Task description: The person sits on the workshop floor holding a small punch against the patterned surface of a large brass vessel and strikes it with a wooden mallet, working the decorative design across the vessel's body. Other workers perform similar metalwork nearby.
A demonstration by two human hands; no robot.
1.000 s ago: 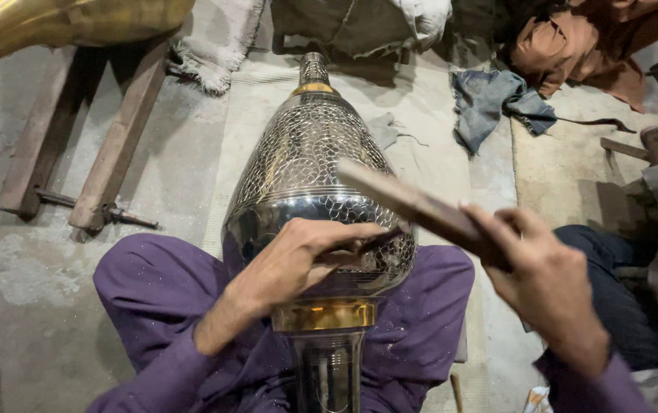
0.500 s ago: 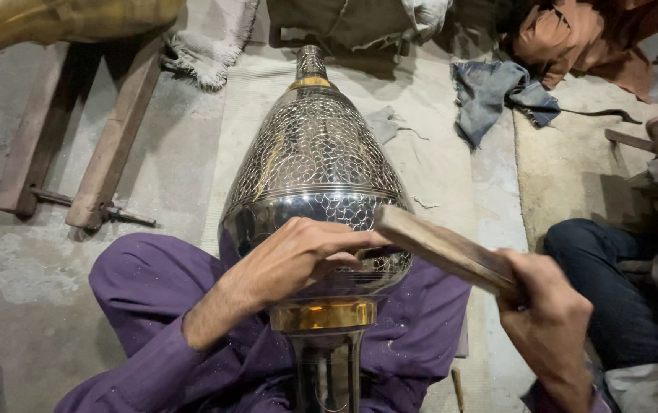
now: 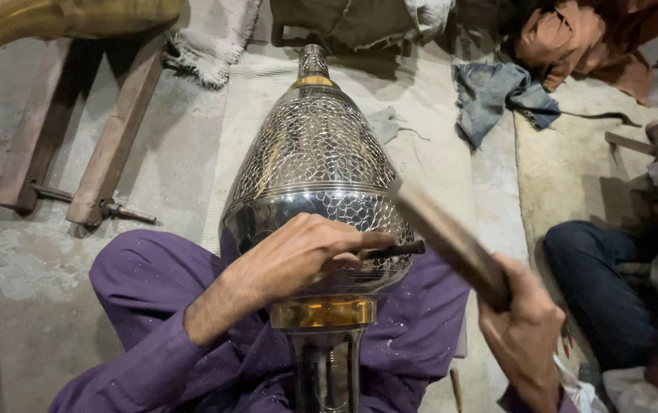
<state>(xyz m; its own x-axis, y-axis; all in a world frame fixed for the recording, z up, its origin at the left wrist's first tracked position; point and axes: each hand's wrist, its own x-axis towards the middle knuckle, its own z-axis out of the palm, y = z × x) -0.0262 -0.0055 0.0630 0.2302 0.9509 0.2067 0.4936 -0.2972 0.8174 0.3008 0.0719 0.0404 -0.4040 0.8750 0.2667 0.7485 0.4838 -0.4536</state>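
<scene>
A large engraved silver vase lies across my lap, its narrow neck pointing away and a brass band near its base. My left hand rests on the vase's wide belly and grips a thin dark chisel whose end sticks out to the right. My right hand holds a wooden mallet stick. The stick's far end sits just above the chisel's end, close to the vase.
Wooden beams with a metal rod lie on the concrete floor at left. A brass vessel is at top left. Cloths lie at the back right. Another person's dark-trousered leg is at right.
The wooden stick has swung down from a raised position toward the chisel's end. My right hand has dropped lower. My left hand stays on the vase.
</scene>
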